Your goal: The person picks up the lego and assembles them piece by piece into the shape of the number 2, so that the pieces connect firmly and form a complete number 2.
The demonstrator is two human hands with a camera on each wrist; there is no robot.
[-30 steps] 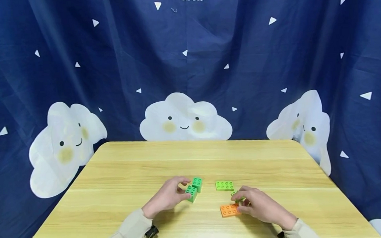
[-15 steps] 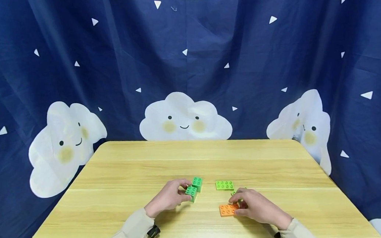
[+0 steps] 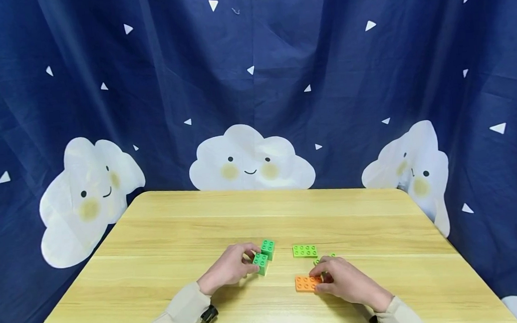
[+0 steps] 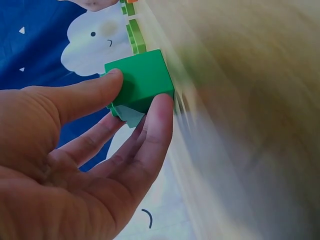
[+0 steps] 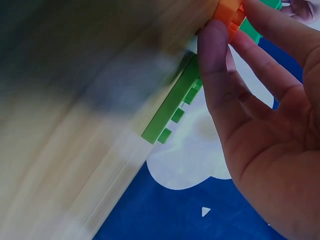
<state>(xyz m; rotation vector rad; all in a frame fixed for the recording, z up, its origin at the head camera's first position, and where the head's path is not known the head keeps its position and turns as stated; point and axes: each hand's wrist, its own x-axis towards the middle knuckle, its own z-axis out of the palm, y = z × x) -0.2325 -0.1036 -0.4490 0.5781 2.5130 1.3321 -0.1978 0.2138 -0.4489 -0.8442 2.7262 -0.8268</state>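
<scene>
My left hand (image 3: 230, 268) holds the nearer green brick (image 3: 260, 263) between thumb and fingers. Right behind it stands a second green brick (image 3: 268, 248), close enough that I cannot tell whether they touch. At the right, my right hand (image 3: 350, 282) pinches the right end of a flat orange brick (image 3: 305, 283), which is low at the table. The left wrist view shows the thumb and a finger against the green brick's (image 4: 145, 80) smooth side. In the right wrist view the orange brick (image 5: 229, 12) sits between thumb and fingertip.
A flat lime brick (image 3: 305, 251) lies on the wooden table (image 3: 177, 227) behind the orange one. Another lime brick (image 3: 317, 261) is mostly hidden behind my right hand. A blue curtain (image 3: 254, 96) with clouds hangs past the table's far edge.
The orange brick has slid a little to the left with my right hand, uncovering more of the lime brick behind. My left hand and its green brick have shifted very slightly right.
</scene>
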